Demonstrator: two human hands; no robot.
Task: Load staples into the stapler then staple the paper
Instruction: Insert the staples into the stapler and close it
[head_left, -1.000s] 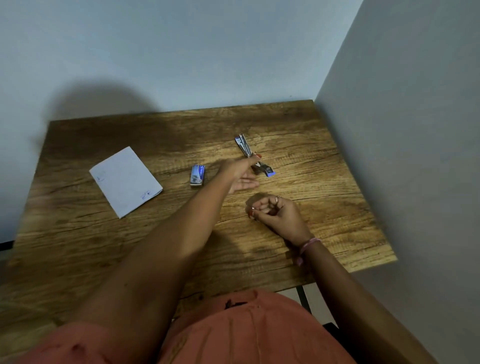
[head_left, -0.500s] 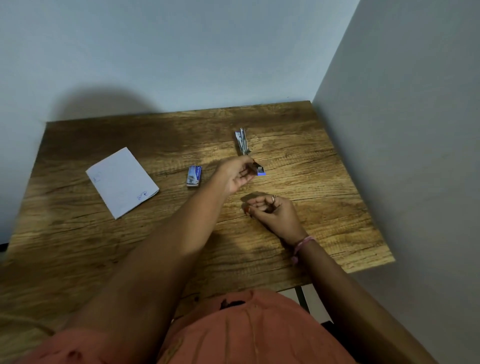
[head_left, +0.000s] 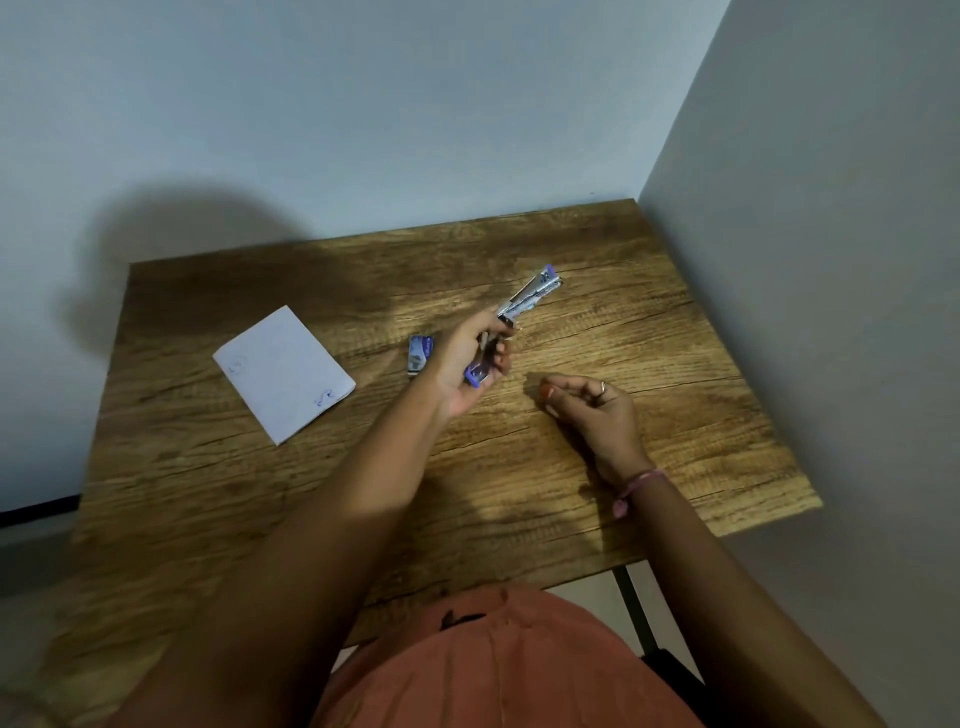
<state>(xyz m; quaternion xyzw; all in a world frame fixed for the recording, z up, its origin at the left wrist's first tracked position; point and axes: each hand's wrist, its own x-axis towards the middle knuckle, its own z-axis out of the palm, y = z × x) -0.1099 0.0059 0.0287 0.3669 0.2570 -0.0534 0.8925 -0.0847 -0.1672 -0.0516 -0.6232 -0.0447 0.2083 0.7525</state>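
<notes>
While the left hand (head_left: 470, 364) grips the stapler (head_left: 511, 317) hinged open above the table (head_left: 675, 415), its magazine presumably exposed for loading, the right hand (head_left: 587, 402) rests at 3 o'clock, fingers pinched, contents indiscernible. Staple box (head_left: 420, 352) lies beside; paper (head_left: 283, 371) at 9 o'clock.

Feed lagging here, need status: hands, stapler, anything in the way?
Left hand grips opened silver-and-purple stapler. Right hand curled on wooden table; contents unclear. White folded paper untouched, nothing blocking.
</notes>
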